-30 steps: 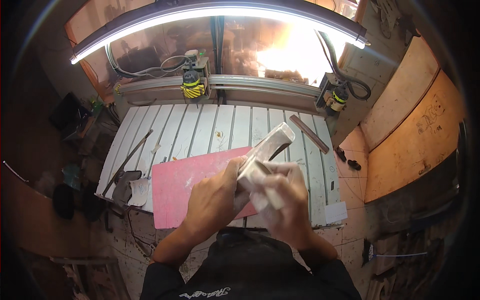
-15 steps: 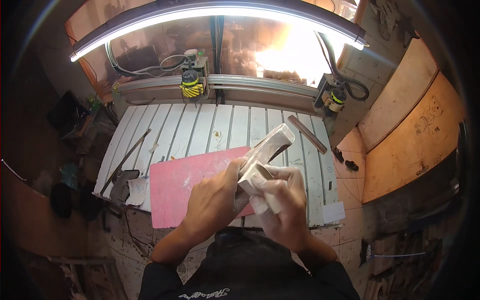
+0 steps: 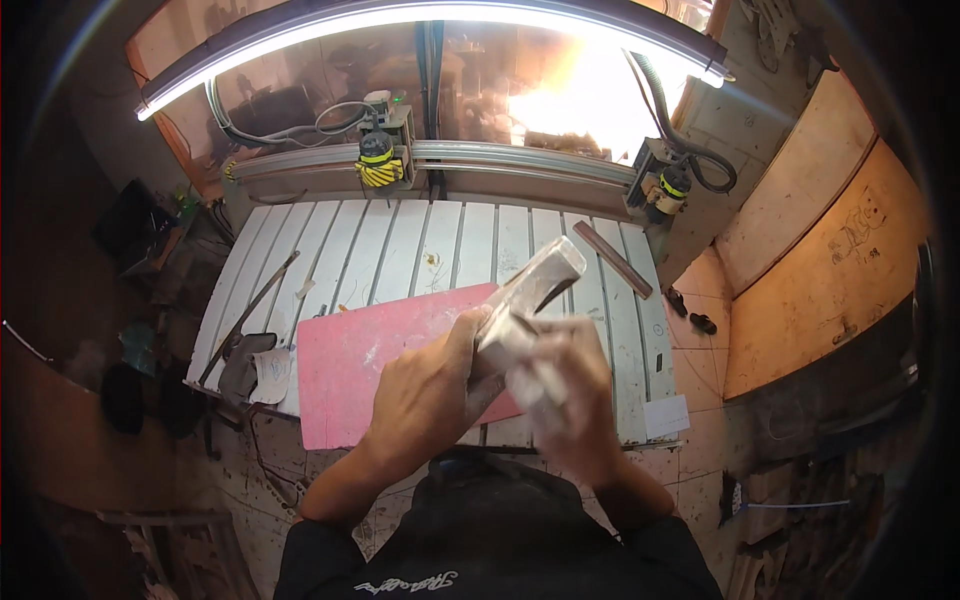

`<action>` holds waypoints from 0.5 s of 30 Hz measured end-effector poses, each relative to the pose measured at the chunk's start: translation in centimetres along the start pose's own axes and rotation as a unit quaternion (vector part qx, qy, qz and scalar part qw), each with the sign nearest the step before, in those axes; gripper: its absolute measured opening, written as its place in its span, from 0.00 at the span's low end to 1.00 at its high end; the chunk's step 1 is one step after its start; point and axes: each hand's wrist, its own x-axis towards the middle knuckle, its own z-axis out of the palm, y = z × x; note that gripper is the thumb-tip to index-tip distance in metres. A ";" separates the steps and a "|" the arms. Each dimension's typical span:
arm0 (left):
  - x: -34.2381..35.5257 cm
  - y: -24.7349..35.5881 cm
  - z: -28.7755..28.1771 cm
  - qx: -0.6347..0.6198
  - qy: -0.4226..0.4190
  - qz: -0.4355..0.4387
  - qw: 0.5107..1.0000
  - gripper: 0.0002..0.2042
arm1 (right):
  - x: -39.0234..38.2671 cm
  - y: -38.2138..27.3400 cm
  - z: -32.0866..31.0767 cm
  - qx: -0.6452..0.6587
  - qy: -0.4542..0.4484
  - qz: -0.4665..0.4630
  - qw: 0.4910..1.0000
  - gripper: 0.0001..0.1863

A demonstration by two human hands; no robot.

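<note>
My left hand (image 3: 425,385) is closed round the near end of a dusty, pale block-like wooden piece (image 3: 548,270). The piece slants up and away to the right, above the table, and has a curved cut-out on its right side. My right hand (image 3: 580,385) is smeared by motion. It grips a folded beige sheet of sandpaper (image 3: 508,340) against the near part of the piece. White dust coats the fingers of both hands. Below them a pink board (image 3: 400,340) lies on the white slatted table (image 3: 470,240); my hands hide its right part.
A brown wooden strip (image 3: 612,260) lies at the table's right, with a white paper (image 3: 666,413) near the front corner. On the left are a thin rod (image 3: 255,305) and a grey cloth-like thing (image 3: 240,360). A metal rail (image 3: 510,155) with two machine heads spans the back.
My right hand and the sandpaper have shifted slightly right and are now blurred. The wooden piece stays in my left hand, almost in place. The whole view has tilted a little.
</note>
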 end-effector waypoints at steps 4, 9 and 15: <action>-0.3 0.2 0.0 0.012 0.006 -0.009 1.000 0.30 | 0.8 0.9 0.2 0.002 0.001 0.121 0.993 0.11; -0.4 0.4 0.4 0.012 0.006 -0.016 1.000 0.27 | 0.3 2.0 0.3 0.018 0.003 0.104 0.994 0.12; -0.1 0.3 0.2 -0.004 0.010 -0.004 1.000 0.27 | 0.7 1.5 0.3 0.026 0.004 0.060 0.998 0.12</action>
